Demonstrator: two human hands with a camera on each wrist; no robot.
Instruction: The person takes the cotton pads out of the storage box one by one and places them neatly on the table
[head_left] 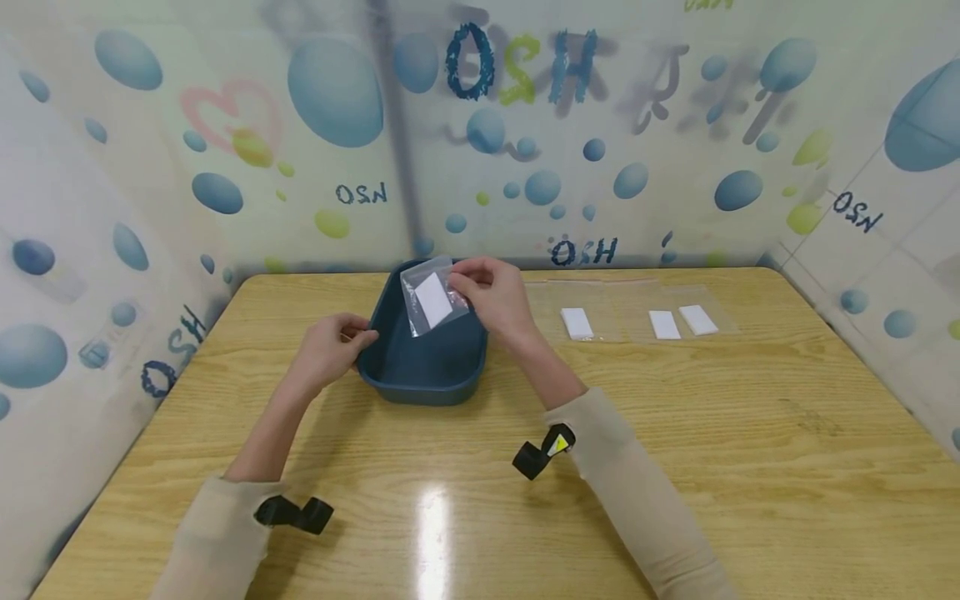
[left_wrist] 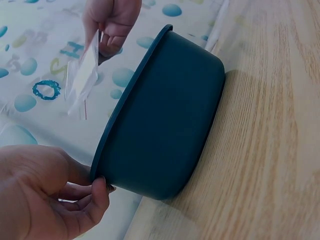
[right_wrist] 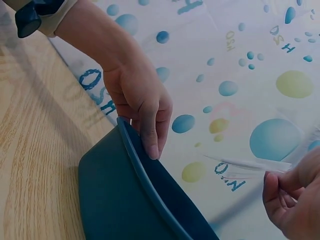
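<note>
A dark blue plastic basin (head_left: 427, 393) stands on the wooden table. My left hand (head_left: 330, 350) pinches its left rim between thumb and fingers; the left wrist view shows this hand (left_wrist: 55, 195) at the rim too. Above the basin, my right hand (head_left: 495, 300) pinches the edge of a small clear plastic bag (head_left: 417, 279) with a white rectangular piece (head_left: 433, 300) inside. Seen edge-on in the right wrist view, the bag (right_wrist: 250, 164) hangs from the fingertips of the right hand (right_wrist: 300, 195), apart from the basin.
To the right, along the back of the wooden table (head_left: 675, 450), lie several flat clear bags, with a white piece (head_left: 577, 323), another white piece (head_left: 664, 325) and a third (head_left: 698, 319). A patterned curtain (head_left: 525, 150) rises behind the table's back edge.
</note>
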